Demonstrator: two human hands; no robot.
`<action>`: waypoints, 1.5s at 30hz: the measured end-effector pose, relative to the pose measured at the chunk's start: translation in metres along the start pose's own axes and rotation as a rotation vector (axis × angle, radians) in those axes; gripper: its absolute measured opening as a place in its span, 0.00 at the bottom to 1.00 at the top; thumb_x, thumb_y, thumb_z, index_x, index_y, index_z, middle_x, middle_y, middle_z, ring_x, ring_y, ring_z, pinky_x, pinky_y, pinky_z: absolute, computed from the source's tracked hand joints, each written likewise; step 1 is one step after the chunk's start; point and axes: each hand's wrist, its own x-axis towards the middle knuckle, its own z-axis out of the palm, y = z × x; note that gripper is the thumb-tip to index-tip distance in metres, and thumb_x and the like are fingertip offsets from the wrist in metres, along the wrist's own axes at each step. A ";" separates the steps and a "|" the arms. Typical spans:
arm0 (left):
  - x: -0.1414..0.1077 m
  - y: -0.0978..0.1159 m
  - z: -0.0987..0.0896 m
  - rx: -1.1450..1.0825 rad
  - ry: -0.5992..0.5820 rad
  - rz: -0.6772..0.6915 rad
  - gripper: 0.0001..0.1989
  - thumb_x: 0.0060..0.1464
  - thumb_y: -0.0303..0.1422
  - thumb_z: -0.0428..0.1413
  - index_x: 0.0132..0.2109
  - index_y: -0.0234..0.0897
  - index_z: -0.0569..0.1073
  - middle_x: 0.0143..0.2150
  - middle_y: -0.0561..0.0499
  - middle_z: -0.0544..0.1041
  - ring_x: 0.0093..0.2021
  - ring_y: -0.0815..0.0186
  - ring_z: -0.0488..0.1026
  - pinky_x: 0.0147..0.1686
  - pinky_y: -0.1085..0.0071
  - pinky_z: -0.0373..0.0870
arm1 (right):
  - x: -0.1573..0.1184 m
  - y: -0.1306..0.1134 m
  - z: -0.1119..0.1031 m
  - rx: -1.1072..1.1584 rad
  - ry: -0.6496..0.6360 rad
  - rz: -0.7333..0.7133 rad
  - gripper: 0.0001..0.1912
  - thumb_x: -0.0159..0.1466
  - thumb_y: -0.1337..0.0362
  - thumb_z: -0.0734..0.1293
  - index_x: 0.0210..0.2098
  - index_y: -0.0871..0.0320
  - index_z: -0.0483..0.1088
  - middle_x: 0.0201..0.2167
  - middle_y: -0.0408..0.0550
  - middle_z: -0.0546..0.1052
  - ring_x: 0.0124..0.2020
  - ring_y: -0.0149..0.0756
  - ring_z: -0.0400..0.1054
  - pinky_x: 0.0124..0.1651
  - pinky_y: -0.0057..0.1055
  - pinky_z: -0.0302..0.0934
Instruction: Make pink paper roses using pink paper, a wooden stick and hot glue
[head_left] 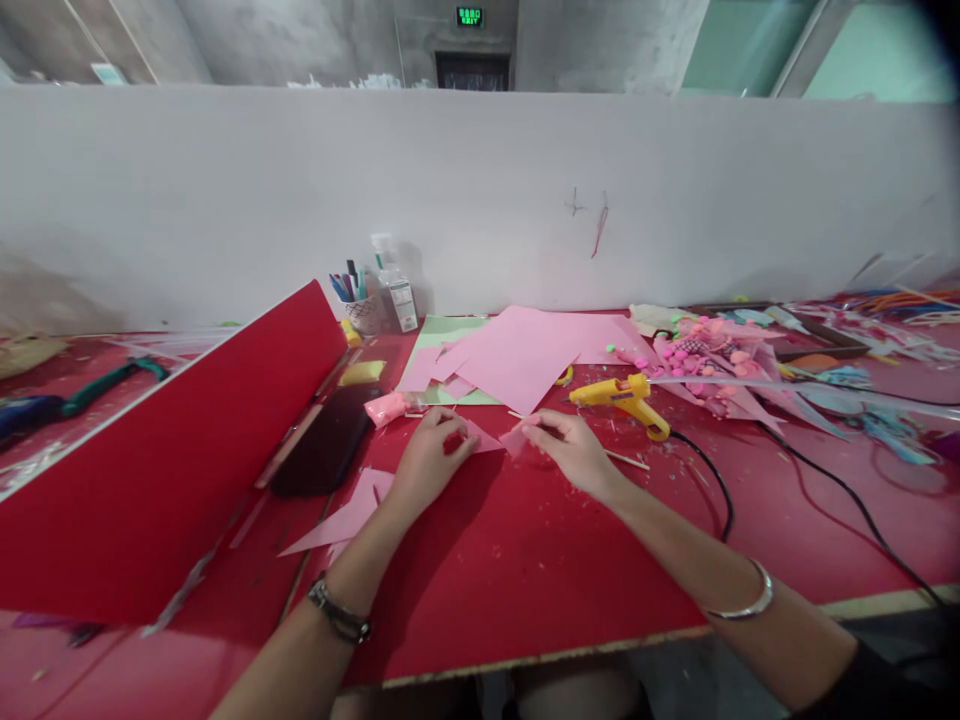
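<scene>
Over the red tabletop [480, 570], my left hand [431, 460] pinches a small piece of pink paper [486, 438] between thumb and fingers. A second small bit of pink paper [514, 440] is between the closed fingertips of my right hand [576, 452]. Their inner tips nearly meet; whether they touch I cannot tell. A thin pale stick pokes out by my right fingertips. Another wooden stick [627, 460] lies beside that hand. The yellow glue gun [630, 398] rests to the right, and large pink sheets [517, 355] lie just beyond both hands.
A red panel [195, 440] stands at the left, with a dark phone-like object [322, 445] beside it. Cut pink paper [349, 515] lies near my left forearm. A pen cup [363, 314] and bottle [399, 297] stand behind. Pink pompom decorations [701, 360] and a black cord [840, 485] occupy the right.
</scene>
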 end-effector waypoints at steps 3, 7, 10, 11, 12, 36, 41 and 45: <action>0.000 0.002 0.000 -0.069 -0.004 -0.033 0.09 0.51 0.33 0.49 0.27 0.35 0.67 0.38 0.48 0.65 0.41 0.65 0.65 0.43 0.69 0.62 | 0.000 0.002 0.000 -0.044 0.021 -0.019 0.13 0.59 0.57 0.58 0.23 0.59 0.61 0.21 0.40 0.65 0.24 0.27 0.61 0.28 0.24 0.56; -0.001 0.003 0.002 -0.142 -0.035 -0.048 0.09 0.52 0.34 0.48 0.28 0.35 0.68 0.40 0.48 0.65 0.43 0.65 0.64 0.45 0.68 0.61 | -0.004 0.002 0.004 0.130 -0.134 0.148 0.14 0.62 0.54 0.52 0.31 0.57 0.59 0.17 0.36 0.64 0.11 0.22 0.54 0.14 0.20 0.46; -0.002 0.004 0.005 -0.168 -0.068 -0.038 0.09 0.52 0.34 0.48 0.29 0.35 0.68 0.39 0.48 0.66 0.41 0.65 0.65 0.44 0.68 0.62 | -0.006 -0.001 0.007 0.115 -0.163 0.156 0.12 0.62 0.58 0.53 0.36 0.57 0.63 0.19 0.37 0.62 0.12 0.20 0.51 0.14 0.20 0.45; -0.002 0.005 0.006 -0.173 -0.077 -0.033 0.09 0.52 0.34 0.48 0.30 0.35 0.69 0.39 0.48 0.66 0.41 0.66 0.65 0.43 0.69 0.62 | -0.007 -0.002 0.007 0.085 -0.165 0.146 0.12 0.61 0.60 0.54 0.38 0.57 0.64 0.19 0.37 0.62 0.14 0.21 0.51 0.16 0.20 0.46; -0.002 0.005 0.007 -0.177 -0.085 -0.027 0.09 0.52 0.34 0.48 0.30 0.35 0.69 0.39 0.48 0.66 0.41 0.66 0.65 0.43 0.69 0.62 | -0.007 -0.002 0.007 0.054 -0.171 0.139 0.12 0.61 0.62 0.55 0.41 0.57 0.64 0.19 0.37 0.61 0.16 0.21 0.52 0.18 0.20 0.48; -0.003 0.014 0.009 -0.606 -0.173 -0.209 0.10 0.44 0.24 0.49 0.37 0.34 0.65 0.35 0.51 0.68 0.37 0.68 0.65 0.41 0.69 0.62 | -0.006 0.006 0.007 0.009 -0.132 0.060 0.18 0.59 0.66 0.57 0.48 0.56 0.64 0.21 0.41 0.68 0.22 0.26 0.63 0.29 0.26 0.60; -0.004 0.009 0.014 -0.720 -0.126 -0.206 0.20 0.43 0.22 0.49 0.47 0.36 0.62 0.49 0.45 0.64 0.47 0.64 0.63 0.46 0.66 0.61 | -0.006 0.008 0.010 0.126 -0.129 0.099 0.16 0.57 0.66 0.59 0.45 0.55 0.60 0.28 0.42 0.68 0.24 0.28 0.68 0.26 0.25 0.61; -0.006 0.012 0.014 -0.708 -0.108 -0.184 0.26 0.44 0.22 0.48 0.52 0.40 0.58 0.54 0.45 0.59 0.50 0.64 0.60 0.45 0.67 0.63 | -0.007 0.006 0.009 0.100 -0.117 0.107 0.07 0.56 0.65 0.61 0.35 0.59 0.62 0.25 0.42 0.69 0.25 0.30 0.69 0.27 0.26 0.62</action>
